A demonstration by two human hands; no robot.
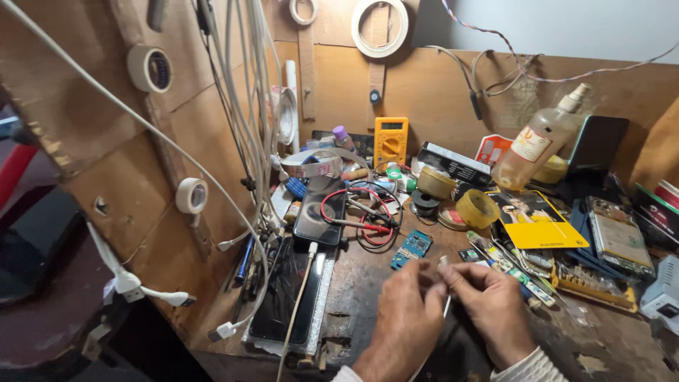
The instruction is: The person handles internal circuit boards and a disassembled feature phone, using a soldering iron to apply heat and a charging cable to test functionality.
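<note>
The bench (368,297) is dark brown, stained and scuffed; the small circuit board (411,247) is blue; the multimeter (390,140) at the far side is orange-yellow with a grey screen; its leads (357,216) run red and black; the tape roll (477,208) is translucent yellow; the card (539,221) to the right is bright yellow; the cables (247,106) on the left are white; the spray bottle (534,145) is cloudy beige with a white-and-red label

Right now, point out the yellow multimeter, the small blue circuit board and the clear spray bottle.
yellow multimeter (390,140), head view, on its front face.
small blue circuit board (411,247), head view, middle of the board.
clear spray bottle (532,148), head view, on its body by the label.
</note>
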